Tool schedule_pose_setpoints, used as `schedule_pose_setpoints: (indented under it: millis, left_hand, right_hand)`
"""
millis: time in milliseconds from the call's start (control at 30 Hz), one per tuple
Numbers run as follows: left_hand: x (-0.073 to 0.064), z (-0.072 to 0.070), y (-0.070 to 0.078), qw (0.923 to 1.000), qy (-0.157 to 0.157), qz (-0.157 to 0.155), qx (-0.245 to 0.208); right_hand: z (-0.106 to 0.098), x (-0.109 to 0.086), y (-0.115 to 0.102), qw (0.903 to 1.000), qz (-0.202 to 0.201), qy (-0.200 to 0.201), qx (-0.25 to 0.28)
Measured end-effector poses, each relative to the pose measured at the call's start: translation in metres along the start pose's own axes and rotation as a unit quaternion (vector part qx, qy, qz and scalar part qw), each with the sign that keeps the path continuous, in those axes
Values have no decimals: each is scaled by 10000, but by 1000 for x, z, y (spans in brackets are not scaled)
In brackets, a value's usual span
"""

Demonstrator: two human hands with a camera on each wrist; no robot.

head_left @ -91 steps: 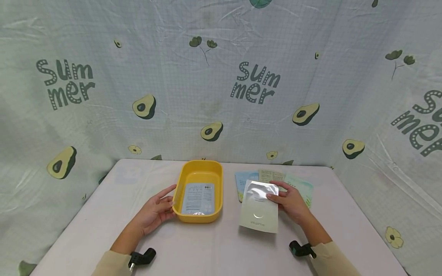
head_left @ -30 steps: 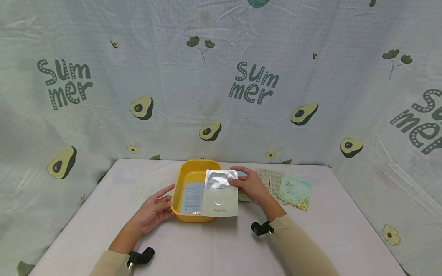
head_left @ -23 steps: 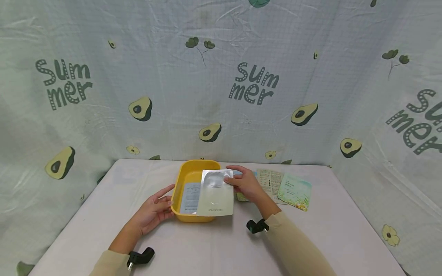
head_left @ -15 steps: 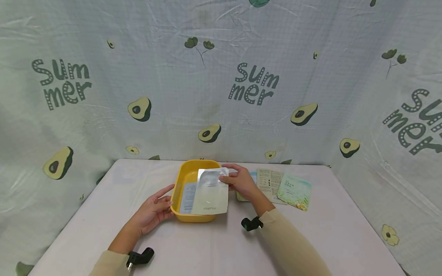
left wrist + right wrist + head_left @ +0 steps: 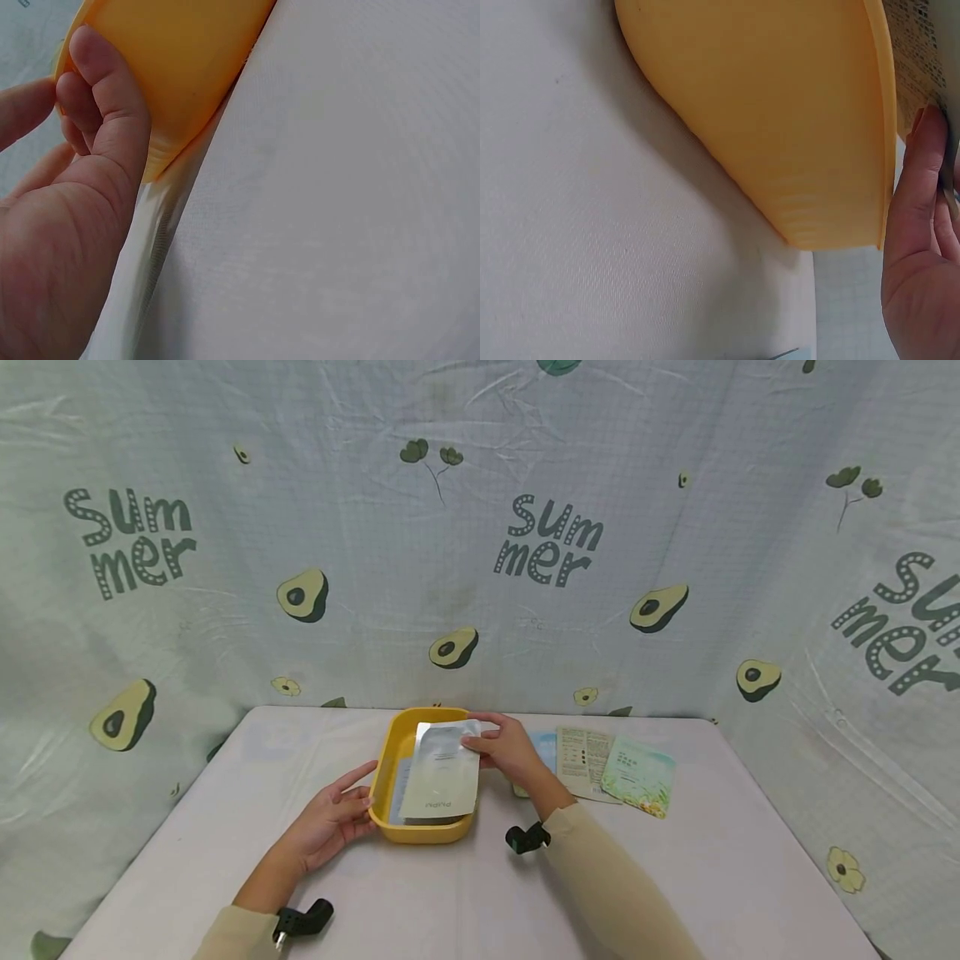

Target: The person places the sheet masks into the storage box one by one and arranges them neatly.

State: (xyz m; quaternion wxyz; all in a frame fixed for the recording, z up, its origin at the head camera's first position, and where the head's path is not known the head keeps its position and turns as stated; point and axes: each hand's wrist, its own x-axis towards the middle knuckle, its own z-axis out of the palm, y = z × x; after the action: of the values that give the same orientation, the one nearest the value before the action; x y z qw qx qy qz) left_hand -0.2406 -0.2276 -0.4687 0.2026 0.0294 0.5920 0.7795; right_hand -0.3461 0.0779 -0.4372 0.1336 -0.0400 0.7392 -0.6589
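**Over the yellow tray (image 5: 426, 835): a pale sachet (image 5: 441, 781) in the pinch of the right hand (image 5: 512, 753)**

Within the tray's outline in the head view, with the upper right corner across the right rim: the pale sachet, silvery at the top, lettering upside down. Thumb on its front face; remaining fingers largely hidden behind it. Contact between its lower edge and the tray floor: impossible to tell. Beneath it, a blue-grey packet (image 5: 399, 795), visible only as a strip at the left, the rest covered.

At the tray's left side, the left hand (image 5: 330, 822), in a light grip on the rim, thumb at the edge and bent fingers against the outer wall; some fingertips hidden. In both wrist views, tray and hand cut off by the frame; in the right one, only a sliver of printed backing.

To the right, beyond a narrow gap crossed by the right hand: a blue packet (image 5: 546, 750), partly behind the hand, then an overlapping beige packet (image 5: 579, 764) and green packet (image 5: 639, 777). Just behind the tray, the far edge of the tabletop (image 5: 450, 902), against patterned cloth (image 5: 360, 543); toward the viewer, a broad plain stretch between beige sleeves (image 5: 622, 889), both cropped below.
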Motion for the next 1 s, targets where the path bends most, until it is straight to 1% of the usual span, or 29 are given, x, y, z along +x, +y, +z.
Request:
schedule_pose_setpoints:
  millis: [167, 433, 667, 1000]
  left_hand:
    - [-1, 1, -2, 10000, -15, 76, -10]
    - [-4, 2, -7, 9998, -72, 171, -21]
    - [-6, 3, -13, 9995, -134, 252, -102]
    - [-9, 6, -19, 9994, -98, 321, -41]
  right_hand:
    - [5, 3, 0, 9997, -101, 6, -242]
    - [10, 7, -2, 9986, -311, 49, -419]
    - [18, 6, -1, 9957, -459, 135, -798]
    - [24, -3, -2, 9910, -499, -96, -1236]
